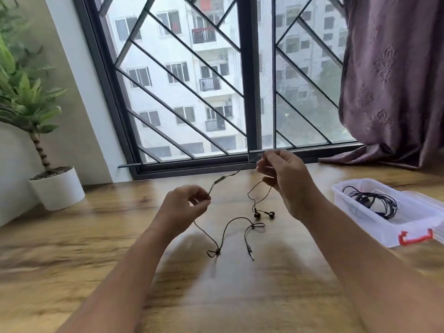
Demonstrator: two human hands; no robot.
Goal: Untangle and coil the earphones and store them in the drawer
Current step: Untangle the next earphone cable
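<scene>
The earphones [240,222] are in the middle of the picture, partly held up in the air and partly lying on the wooden table [72,236]. The left hand [185,207] pinches the thin black wire between thumb and fingertip, just left of the middle. The right hand [283,179] pinches the same wire higher up and to the right, near the window sill. The wire runs tight between the 2 hands, and a small long bump on it looks like the mic piece [217,181].

Below the hands, the 2 ear buds [264,214] rest on the table close together. The plug [250,252] lies lower down, pointing at the bottom of the picture. I can see 2 little knots: 1 knot [214,252] at lower left and another knot [255,226] near the middle.

The step now looks like untangling. It is best to pull softly, not hard, because a hard pull makes knots tighter. Put the tight part down, pick 1 knot, and push a loop open with the fingertips. Then feed the plug end back through it.

At the right side sits a clear plastic box [341,195] with a red clip [415,237]. Another coiled black wire [374,203] is already in it.
</scene>
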